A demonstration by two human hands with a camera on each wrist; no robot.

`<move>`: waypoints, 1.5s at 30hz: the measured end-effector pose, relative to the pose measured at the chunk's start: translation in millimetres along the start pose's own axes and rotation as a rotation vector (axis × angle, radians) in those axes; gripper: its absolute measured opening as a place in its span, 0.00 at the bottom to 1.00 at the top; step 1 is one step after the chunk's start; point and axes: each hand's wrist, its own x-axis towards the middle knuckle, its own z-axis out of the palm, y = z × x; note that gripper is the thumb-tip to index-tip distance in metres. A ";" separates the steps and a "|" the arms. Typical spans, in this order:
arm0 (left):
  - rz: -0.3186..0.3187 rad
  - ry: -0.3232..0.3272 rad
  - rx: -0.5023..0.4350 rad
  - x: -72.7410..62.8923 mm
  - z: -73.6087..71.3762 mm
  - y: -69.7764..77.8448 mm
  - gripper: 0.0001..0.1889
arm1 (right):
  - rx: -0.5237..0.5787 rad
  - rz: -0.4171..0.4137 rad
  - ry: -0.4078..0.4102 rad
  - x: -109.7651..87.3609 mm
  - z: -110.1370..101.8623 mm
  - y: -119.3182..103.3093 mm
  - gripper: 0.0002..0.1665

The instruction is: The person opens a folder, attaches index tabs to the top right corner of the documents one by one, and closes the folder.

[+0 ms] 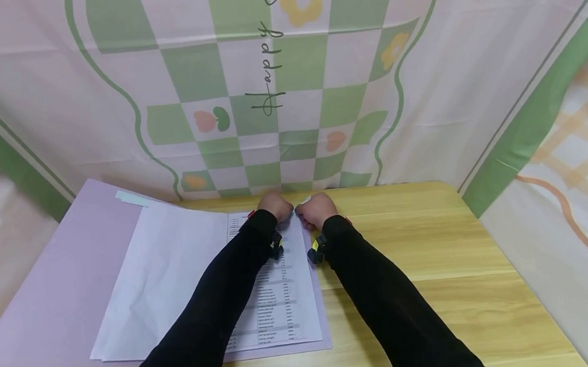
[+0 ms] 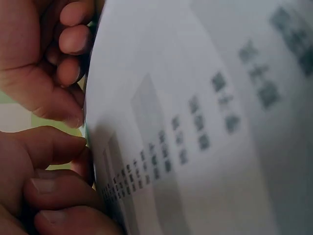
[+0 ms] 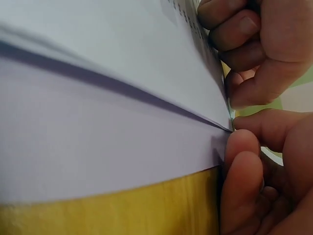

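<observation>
Printed paper sheets (image 1: pixel 287 299), with a table of small text, lie on a lilac folder (image 1: pixel 49 295). At their far right corner my left hand (image 1: pixel 277 206) pinches the paper edge with curled fingers. Close beside it, my right hand (image 1: pixel 318 209) holds the same corner between thumb and fingers. In the right wrist view the sheets (image 3: pixel 122 54) narrow toward my right fingertips (image 3: pixel 243 142), above the lilac folder. A small white piece (image 1: pixel 304 200) shows at my right hand; its kind is unclear. The exact pinch points are partly hidden by the fingers.
The wooden table (image 1: pixel 425 265) extends to the right of the folder. A pale bluish strip (image 1: pixel 131 199) lies along the top left of the papers. Behind the table hangs a checked curtain (image 1: pixel 247 112), close to the hands.
</observation>
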 end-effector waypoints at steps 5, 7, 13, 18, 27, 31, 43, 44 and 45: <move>0.006 0.050 0.035 -2.1 3.2 0.3 0.20 | -0.026 -0.017 0.020 1.1 0.7 1.2 0.20; 0.018 0.061 0.039 -4.3 2.0 0.3 0.22 | -0.016 -0.017 0.026 1.2 0.0 1.9 0.20; 0.053 0.042 -0.009 -16.2 -9.0 -2.4 0.20 | 0.035 0.030 0.021 2.1 -1.7 0.5 0.27; 0.046 0.004 -0.068 -20.1 -14.7 -4.9 0.14 | -0.026 0.028 0.026 3.5 0.5 -0.7 0.26; 0.031 0.001 0.063 -18.9 -9.9 -1.8 0.12 | -0.155 -0.072 0.053 0.1 3.0 4.1 0.26; 0.024 0.006 0.045 -14.5 -7.1 -2.4 0.09 | -0.083 -0.037 0.058 1.7 2.0 4.7 0.24; 0.035 -0.082 0.116 -3.5 -4.4 -4.8 0.14 | 0.127 0.080 0.022 6.5 3.2 8.0 0.20; 0.033 -0.083 0.122 -4.6 -5.1 -4.5 0.15 | 0.123 0.077 0.019 6.7 3.5 8.3 0.20; 0.032 -0.084 0.129 -6.2 -6.1 -4.1 0.15 | 0.125 0.074 0.018 7.2 3.8 8.5 0.20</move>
